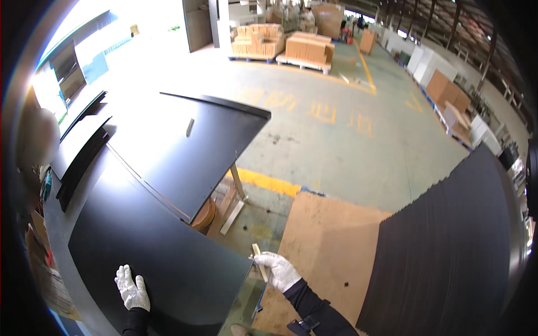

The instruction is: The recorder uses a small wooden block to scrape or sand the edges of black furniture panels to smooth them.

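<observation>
My left hand [133, 290], in a white glove, lies flat with its fingers stretched out on a dark, smooth panel [168, 246]. At that panel's right corner, my right hand [279, 272], also gloved, pinches a short, pale, stick-like strip [256, 250]. The strip stands slightly tilted against or right beside the panel edge; whether it touches cannot be made out. Beyond the first panel lies a second dark panel [224, 131] with a raised far edge. A small grey-brown piece [190, 127] rests on it.
A tall stack of dark sheets [437, 252] stands at right beside a brown board [330, 241]. More dark panels [84, 148] are piled at left, near a person at the edge. Wooden pieces [222, 210] lie below the panels. Pallets of cartons [305, 49] stand far off.
</observation>
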The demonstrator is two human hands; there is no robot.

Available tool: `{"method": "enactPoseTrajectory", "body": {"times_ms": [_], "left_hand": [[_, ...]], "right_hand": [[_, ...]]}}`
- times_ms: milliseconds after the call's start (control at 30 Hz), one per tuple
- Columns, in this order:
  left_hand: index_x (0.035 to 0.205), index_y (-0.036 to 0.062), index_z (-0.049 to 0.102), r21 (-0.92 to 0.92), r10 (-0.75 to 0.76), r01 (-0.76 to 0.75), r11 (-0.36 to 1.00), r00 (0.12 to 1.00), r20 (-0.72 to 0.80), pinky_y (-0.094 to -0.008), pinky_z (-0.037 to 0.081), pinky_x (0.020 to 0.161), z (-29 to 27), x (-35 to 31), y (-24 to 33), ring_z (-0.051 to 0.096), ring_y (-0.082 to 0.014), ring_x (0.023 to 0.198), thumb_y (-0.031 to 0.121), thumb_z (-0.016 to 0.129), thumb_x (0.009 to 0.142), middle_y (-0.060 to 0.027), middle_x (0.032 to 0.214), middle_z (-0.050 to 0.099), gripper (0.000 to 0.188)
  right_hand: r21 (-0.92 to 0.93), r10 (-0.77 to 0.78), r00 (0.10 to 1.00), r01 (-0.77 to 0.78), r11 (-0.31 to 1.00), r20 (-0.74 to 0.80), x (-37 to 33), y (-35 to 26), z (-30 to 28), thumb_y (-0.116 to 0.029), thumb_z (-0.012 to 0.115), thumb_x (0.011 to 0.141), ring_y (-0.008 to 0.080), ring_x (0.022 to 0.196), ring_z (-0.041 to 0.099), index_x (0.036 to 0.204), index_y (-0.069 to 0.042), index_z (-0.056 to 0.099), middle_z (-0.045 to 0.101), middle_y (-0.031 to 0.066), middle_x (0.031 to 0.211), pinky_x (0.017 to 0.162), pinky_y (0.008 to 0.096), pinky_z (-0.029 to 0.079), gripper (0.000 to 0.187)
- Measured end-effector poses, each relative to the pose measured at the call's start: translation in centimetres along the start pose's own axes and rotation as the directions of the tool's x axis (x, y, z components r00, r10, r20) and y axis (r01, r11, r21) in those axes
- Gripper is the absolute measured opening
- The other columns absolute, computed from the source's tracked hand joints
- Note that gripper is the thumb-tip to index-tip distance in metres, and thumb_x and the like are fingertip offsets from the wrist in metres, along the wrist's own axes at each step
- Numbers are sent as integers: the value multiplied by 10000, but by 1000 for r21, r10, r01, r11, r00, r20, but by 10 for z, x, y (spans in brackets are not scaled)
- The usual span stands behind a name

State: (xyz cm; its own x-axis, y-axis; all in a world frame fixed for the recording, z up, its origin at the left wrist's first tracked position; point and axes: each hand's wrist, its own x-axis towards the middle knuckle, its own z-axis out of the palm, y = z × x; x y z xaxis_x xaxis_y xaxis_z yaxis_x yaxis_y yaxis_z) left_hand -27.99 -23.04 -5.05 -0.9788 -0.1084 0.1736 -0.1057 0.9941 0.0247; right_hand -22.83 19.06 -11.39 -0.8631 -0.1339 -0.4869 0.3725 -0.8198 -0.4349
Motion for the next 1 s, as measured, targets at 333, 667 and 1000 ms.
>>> {"method": "enactPoseTrajectory", "body": {"times_ms": [333,667,1000], "left_hand": [[1370,-1,455,-114,-97,96,989,995,0,-427,198,1163,-16,4,19,297,-336,1387,275,511,909,-203,1456,395,540],[1400,74,442,12,55,-54,998,996,-72,-447,197,1162,9,9,4,330,-342,1378,410,453,967,-185,1454,408,548],[1367,33,461,3,82,-82,997,992,-92,-465,222,1133,1,5,4,357,-338,1345,408,469,945,-203,1398,457,565]], "right_hand": [[-782,-357,921,334,527,153,7,19,-10,-107,591,919,87,896,579,959,37,654,654,19,938,834,258,468,161],[-148,-98,995,97,984,0,4,-26,4,-133,643,890,183,808,664,1000,-21,645,672,82,909,720,388,587,156],[-891,-781,624,364,271,18,-23,-3,20,-117,689,850,149,729,626,964,10,665,681,77,846,656,296,494,171]]}}
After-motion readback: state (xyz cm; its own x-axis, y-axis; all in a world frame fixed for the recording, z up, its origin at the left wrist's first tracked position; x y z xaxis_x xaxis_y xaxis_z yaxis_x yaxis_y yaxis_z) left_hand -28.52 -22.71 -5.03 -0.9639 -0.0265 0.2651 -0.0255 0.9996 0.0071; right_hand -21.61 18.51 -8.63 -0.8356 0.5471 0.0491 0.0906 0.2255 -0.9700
